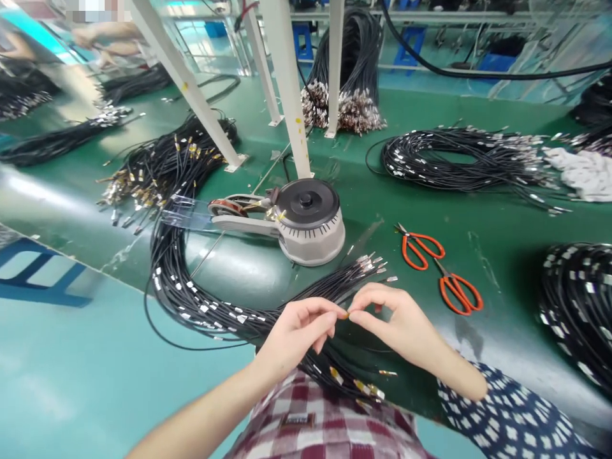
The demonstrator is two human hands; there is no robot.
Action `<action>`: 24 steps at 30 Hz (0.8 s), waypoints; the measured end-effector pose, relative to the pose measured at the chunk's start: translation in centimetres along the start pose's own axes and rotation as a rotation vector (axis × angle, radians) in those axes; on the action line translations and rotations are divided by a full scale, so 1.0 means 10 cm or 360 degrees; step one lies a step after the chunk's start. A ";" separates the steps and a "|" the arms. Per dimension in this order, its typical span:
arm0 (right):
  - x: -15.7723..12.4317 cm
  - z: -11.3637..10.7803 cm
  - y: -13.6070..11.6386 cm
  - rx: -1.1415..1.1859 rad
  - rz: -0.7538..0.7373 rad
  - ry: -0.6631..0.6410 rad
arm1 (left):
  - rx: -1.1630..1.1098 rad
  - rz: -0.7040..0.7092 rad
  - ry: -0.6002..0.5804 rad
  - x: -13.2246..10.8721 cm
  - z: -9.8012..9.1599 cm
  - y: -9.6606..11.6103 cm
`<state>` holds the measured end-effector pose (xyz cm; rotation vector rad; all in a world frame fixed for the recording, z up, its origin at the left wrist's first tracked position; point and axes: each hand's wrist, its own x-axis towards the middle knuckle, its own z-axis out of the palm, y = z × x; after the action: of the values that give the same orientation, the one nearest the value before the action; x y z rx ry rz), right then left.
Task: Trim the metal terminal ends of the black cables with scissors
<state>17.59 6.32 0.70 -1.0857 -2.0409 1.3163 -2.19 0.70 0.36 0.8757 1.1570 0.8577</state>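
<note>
Brass terminal (345,314), tiny, at near centre over the green bench (502,229), just above the black cable bundle (215,306). Left hand (299,331) and right hand (401,322) both pinch it, thumb and forefinger tips meeting, other fingers loosely curled.

Judgement: light, slick metal, thin enough to bend; grip at the crimp, not the tip. Its cable looks limp and springy, likely to tangle with neighbours.

Far of the hands: grey tape dispenser (310,223). Right: two orange scissors (419,248), apart from the hands. Another coil (459,156) far right. Loose bundle ends under the wrists could snag.
</note>
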 end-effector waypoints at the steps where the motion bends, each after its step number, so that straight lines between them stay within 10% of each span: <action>1: -0.02 -0.04 0.02 -0.0007 0.0001 0.0029 | 0.0022 0.0005 0.0005 0.01 0.01 0.00; 8: -0.16 -0.52 0.63 -0.0283 0.0277 0.0861 | 0.0629 0.0318 0.0273 0.13 0.02 -0.15; 14: -0.10 -0.42 1.00 -0.0666 0.0121 0.0696 | 0.1001 0.0484 0.0086 0.18 0.08 -0.29; 24: -0.27 -0.51 0.77 -0.0474 -0.0034 0.0532 | 0.1609 0.1051 0.0011 0.65 0.46 -0.13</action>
<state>25.71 8.53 -4.00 -1.3077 -2.0206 0.7698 3.62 5.48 -2.60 2.1666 1.3228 0.7566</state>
